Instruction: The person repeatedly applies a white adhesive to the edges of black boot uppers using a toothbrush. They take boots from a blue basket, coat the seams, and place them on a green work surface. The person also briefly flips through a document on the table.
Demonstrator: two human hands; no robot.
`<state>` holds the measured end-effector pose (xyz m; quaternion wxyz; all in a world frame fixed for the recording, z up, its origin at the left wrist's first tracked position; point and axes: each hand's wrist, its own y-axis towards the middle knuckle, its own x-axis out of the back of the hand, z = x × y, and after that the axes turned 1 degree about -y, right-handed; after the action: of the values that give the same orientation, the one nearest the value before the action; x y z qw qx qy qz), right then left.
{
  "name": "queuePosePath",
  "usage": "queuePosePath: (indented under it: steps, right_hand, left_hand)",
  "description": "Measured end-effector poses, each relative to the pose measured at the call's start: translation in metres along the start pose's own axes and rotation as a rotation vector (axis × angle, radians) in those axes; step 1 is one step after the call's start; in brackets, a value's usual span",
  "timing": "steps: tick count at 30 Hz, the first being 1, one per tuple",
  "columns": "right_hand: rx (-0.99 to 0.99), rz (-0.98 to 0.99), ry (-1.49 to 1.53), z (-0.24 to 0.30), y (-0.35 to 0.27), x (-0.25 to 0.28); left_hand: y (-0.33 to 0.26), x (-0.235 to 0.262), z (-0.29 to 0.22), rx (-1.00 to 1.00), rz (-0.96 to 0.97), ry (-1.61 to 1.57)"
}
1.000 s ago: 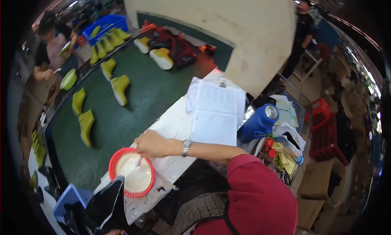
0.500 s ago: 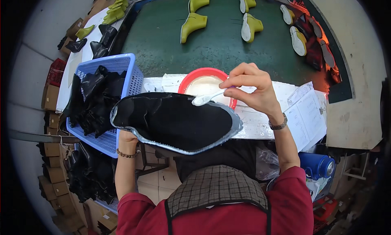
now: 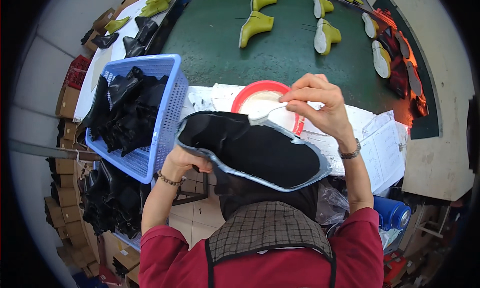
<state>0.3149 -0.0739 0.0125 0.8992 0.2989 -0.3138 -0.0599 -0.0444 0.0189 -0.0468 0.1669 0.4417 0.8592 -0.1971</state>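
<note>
At centre we see a black boot upper (image 3: 252,150) with a pale blue-grey edge, held up in front of the body, just below the white work table (image 3: 380,138). Our left hand (image 3: 182,162) is closed on its left end from beneath, the fingers curled under the material. Our right hand (image 3: 317,104), a watch at the wrist, pinches the handle of a small white brush (image 3: 267,114) whose head rests at the upper rim of the boot upper. Directly behind the brush stands a red bowl (image 3: 260,88) holding white paste, set on the table. To the left, touching the table's edge, a blue plastic basket (image 3: 167,88) is filled with further black uppers (image 3: 125,113); more black pieces (image 3: 107,203) hang below it. Beyond the table runs a green conveyor belt (image 3: 210,38) bearing yellow-green boot lasts (image 3: 256,28) and pale soles (image 3: 381,59), well apart from both hands.
</note>
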Motion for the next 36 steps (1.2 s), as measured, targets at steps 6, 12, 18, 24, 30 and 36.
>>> queuePosePath:
  steps: [6, 12, 18, 24, 30, 36]
  right_hand:
    - [0.014, 0.088, -0.051, -0.004, 0.007, 0.007]
    - [0.134, 0.145, -0.049, -0.008, 0.027, -0.011]
    - [-0.092, 0.009, 0.196, -0.021, 0.018, -0.012]
    - [-0.701, -0.849, 0.459, -0.126, -0.089, 0.014]
    - [-0.853, -1.436, 0.121, -0.165, -0.178, -0.003]
    - [-0.816, -1.54, 0.059, -0.161, -0.18, 0.002]
  left_hand:
    - [0.007, -0.006, -0.005, 0.275, 0.069, 0.004]
    - [0.024, -0.027, 0.0, 0.449, 0.257, -0.071]
    - [0.013, -0.045, -0.018, 0.414, 0.069, 0.045]
    - [0.039, -0.066, -0.051, 0.194, -0.111, -0.074]
    - [0.235, -0.141, -0.06, -0.058, 0.126, 0.707]
    - [0.446, -0.261, 0.051, -0.491, -0.065, 1.312]
